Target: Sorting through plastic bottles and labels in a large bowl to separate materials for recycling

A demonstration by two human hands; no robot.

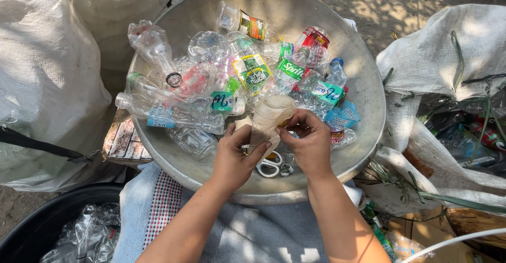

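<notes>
Cloudy cream-coloured plastic bottle (269,116) is held over the near side of the wide dented metal basin (363,83). Left hand (234,157) is wrapped around its lower body, fingers curled. Right hand (308,141) fingertips are pinched at its side. White-handled scissors (270,166) lie beneath. Crushed clear plastic bottles (211,78) are piled behind.

Bottle heap (237,78) crowding basin (363,78)

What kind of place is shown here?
Probably an outdoor spot for sorting recyclables: bare dirt ground, a big metal basin of empty plastic bottles, and full woven sacks around it.
</notes>
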